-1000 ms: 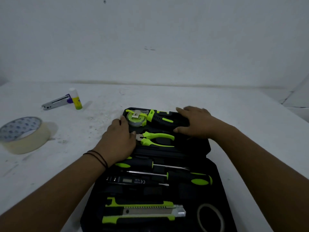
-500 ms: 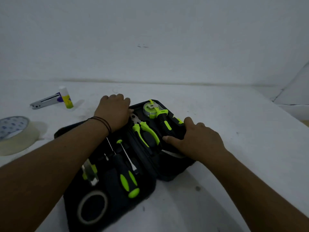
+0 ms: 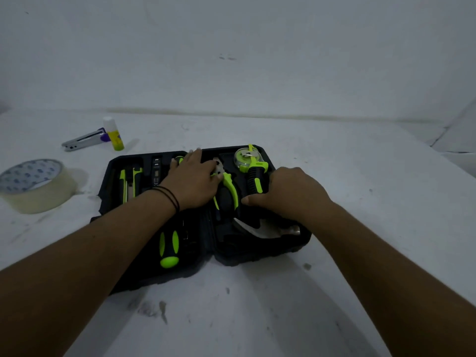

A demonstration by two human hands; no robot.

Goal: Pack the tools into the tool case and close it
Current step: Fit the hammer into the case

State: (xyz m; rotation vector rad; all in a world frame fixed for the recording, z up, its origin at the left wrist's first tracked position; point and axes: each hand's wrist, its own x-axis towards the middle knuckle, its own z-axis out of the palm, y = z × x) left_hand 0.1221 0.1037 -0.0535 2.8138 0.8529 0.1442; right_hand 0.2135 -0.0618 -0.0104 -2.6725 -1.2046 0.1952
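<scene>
The black tool case (image 3: pixel 273 251) lies open and flat on the white table, its two halves side by side. My left hand (image 3: pixel 193 180) rests palm-down across the middle, fingers spread over the pliers' jaws (image 3: pixel 219 167). My right hand (image 3: pixel 291 197) presses on the hammer (image 3: pixel 255 176), whose green-black handle points away and whose steel head (image 3: pixel 260 229) shows below my wrist. A green tape measure (image 3: pixel 244 158) sits at the far right corner. A screwdriver (image 3: pixel 168 247) and a utility knife (image 3: pixel 128 181) lie in the left half.
A roll of clear tape (image 3: pixel 36 186) stands at the left. A glue stick (image 3: pixel 114 135) and a metal stapler (image 3: pixel 82 140) lie at the far left. A white wall rises behind the table.
The case has turned on the table so its halves now lie left and right. Both hands stayed on it, the left over the pliers, the right over the hammer.
</scene>
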